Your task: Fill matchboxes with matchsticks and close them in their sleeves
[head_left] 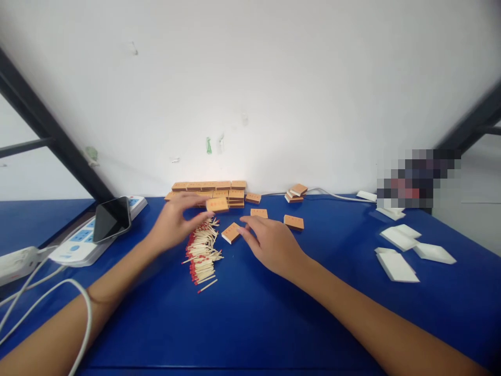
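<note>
- Head view, grip: the left hand (172,223) held a small orange-brown matchbox (217,204) pinched between thumb and fingertips, lifted clear of the blue table (274,313) and carried flat, apparently so that its contents would not spill.
- Head view, below the grip: a loose heap of matches (201,253) lay just under and toward the wearer from the held box; thin pale wooden sticks with red heads, roughly parallel, a few strays at the near edge.
- Head view, right of the grip: the right hand (274,245) rested palm down, fingers spread and closed on nothing, its fingertips touching or nearly touching a second matchbox (230,233) lying tilted on the table; contact could not be settled at this resolution.
- Head view, beyond the grip: finished boxes stood in a neat stacked row (209,190) against the white wall, flat cardboard rectangles laid like bricks; loose boxes (293,222) lay scattered to the right.
- Head view, far right of the grip: white inner trays (397,263), shallow and matt, lay well apart.
- Head view, left of the grip: a dark glossy phone (111,219) leaned on a white power strip (78,243).
</note>
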Tool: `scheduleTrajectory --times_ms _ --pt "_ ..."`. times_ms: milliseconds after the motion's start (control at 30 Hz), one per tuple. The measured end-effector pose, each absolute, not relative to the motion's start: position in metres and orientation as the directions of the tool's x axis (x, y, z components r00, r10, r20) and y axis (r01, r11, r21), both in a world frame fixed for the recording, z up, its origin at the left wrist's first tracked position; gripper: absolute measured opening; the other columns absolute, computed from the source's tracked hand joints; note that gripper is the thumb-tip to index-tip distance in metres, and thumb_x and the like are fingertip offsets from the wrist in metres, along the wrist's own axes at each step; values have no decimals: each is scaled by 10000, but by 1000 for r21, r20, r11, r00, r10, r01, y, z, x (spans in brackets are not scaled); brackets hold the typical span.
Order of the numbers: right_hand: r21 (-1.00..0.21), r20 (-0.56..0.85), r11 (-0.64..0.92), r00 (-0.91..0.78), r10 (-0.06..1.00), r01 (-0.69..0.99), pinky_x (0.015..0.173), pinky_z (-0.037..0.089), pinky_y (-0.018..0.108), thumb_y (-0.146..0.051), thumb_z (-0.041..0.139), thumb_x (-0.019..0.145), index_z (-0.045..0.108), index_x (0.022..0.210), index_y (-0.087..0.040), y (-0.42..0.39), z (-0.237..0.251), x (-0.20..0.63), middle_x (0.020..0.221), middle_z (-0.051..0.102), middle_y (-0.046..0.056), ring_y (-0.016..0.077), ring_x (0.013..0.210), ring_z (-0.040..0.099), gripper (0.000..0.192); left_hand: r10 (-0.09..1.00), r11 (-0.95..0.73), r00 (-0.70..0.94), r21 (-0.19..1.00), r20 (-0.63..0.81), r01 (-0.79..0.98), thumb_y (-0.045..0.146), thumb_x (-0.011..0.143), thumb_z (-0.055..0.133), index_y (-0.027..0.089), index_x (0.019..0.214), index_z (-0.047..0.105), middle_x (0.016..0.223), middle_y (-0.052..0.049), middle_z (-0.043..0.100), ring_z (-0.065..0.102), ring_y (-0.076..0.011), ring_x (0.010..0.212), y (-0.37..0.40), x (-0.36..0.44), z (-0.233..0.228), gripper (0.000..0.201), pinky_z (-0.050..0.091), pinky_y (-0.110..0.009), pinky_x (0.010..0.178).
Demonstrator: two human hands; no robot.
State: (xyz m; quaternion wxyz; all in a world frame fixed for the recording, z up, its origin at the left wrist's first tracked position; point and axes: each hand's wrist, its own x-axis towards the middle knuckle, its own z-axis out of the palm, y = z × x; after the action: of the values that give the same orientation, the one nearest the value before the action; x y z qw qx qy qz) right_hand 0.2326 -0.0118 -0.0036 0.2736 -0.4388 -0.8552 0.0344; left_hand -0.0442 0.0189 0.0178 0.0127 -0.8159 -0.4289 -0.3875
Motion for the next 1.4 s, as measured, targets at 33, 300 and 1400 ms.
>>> scheduleTrajectory --times_ms 33,300,1400 --pt "-298 442 611 -461 769 734 758 489 345 -311 443 1092 695 1161 -152 -11 -4 233 1053 791 113 259 948 744 306 733 -564 297 302 613 769 584 941 678 234 1219 747 1196 -113 754 688 -295 1101 26 -57 22 453 561 -472 969" --pt "-297 454 585 -428 782 755 713 474 330 -329 508 1073 698 1132 -172 -4 -4 238 1026 802 86 249 909 751 253 843 -264 182 94 506 960 657 967 447 160 1151 746 1186 -169 763 697 -368 1046 66 -145 31 608 494 -514 1012" --pt "-256 463 300 -156 873 919 743 460 370 -312 524 1004 739 983 -205 50 24 303 994 782 107 278 905 697 241 787 -14 35 -39 616 999 600 1005 481 139 1417 583 1128 -187 757 637 -421 1122 49 -106 15 627 434 -499 921"
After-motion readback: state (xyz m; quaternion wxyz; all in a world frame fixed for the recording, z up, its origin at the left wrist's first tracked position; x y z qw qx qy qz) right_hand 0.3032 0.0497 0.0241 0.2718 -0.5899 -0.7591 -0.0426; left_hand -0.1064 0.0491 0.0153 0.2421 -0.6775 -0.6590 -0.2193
